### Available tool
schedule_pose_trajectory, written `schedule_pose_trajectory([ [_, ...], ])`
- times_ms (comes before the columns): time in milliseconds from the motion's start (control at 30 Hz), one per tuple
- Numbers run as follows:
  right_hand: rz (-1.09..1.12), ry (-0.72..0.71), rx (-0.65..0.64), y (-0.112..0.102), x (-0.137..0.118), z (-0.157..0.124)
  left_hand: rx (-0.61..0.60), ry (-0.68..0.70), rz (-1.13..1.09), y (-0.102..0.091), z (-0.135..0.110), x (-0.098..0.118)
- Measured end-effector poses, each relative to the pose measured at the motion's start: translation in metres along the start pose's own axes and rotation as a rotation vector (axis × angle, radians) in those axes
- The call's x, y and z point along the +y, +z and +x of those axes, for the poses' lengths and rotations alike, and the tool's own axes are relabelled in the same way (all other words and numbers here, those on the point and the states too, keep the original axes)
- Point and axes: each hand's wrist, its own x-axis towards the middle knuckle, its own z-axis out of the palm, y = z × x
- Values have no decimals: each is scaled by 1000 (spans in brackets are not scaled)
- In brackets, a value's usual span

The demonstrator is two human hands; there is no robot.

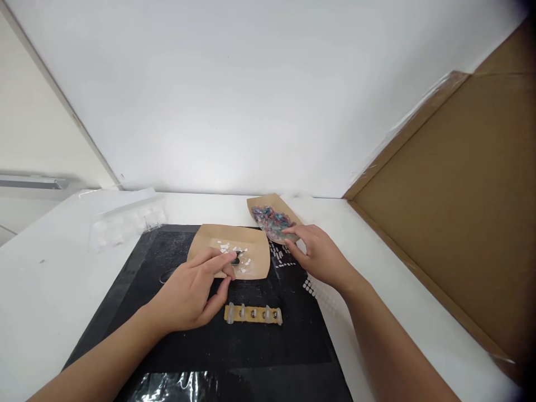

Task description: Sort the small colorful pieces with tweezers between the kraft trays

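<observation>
My left hand (193,288) hovers over the near edge of a brown paper tray (255,262) that holds small white pieces (233,249); its thumb and forefinger pinch a small dark object (237,257). My right hand (315,250) reaches to a second brown paper tray (261,199) filled with small red and blue pieces (271,219), fingertips closed at its near edge; what they hold is too small to tell. A tan strip (253,314) with several clear and metallic bits lies on the black mat (209,346) just below my left hand.
A clear plastic blister tray (123,220) lies at the back left on the white table (37,279). A large cardboard sheet (456,206) leans up on the right. A sheet of white stickers (320,290) lies under my right wrist. Shiny plastic film (180,386) covers the mat's near edge.
</observation>
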Motion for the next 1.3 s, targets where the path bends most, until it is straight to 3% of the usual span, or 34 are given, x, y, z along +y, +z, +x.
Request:
schedule_pose_trajectory([
  [367,-53,-83,0,6,3,0,-12,34,-5,0,1,2],
  [667,-160,-44,4,12,1,-3,-14,40,-1,0,0,3],
  [1067,-74,-91,96,3,-2,0,-6,38,29,-1,3,4],
  [1300,0,3,96,0,-2,1,-30,40,18,-1,2,4],
])
